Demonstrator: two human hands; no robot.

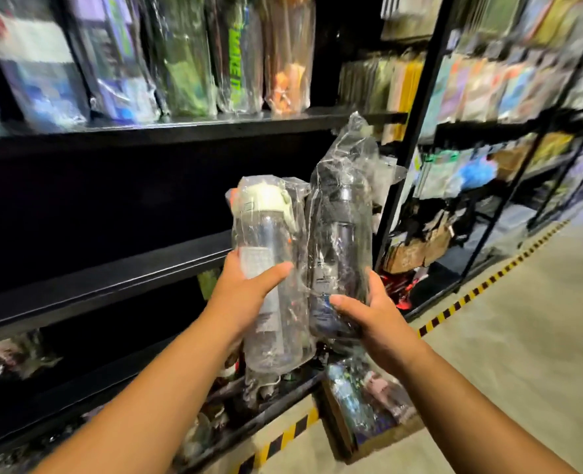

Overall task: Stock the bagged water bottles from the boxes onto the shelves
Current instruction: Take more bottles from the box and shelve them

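Clear bottle [266,234], bagged, pale lid, sits in L hand [245,295] just right of mid shelf [112,278]: thumb across front, fingers wrapped behind. Dark bottle [341,248], bagged, touches it; R hand [375,319] clamps it same way.

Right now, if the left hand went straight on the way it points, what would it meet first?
Probably the dark bagged bottle in the right hand: the left hand, holding the clear bottle, points toward it. Depth is unclear.
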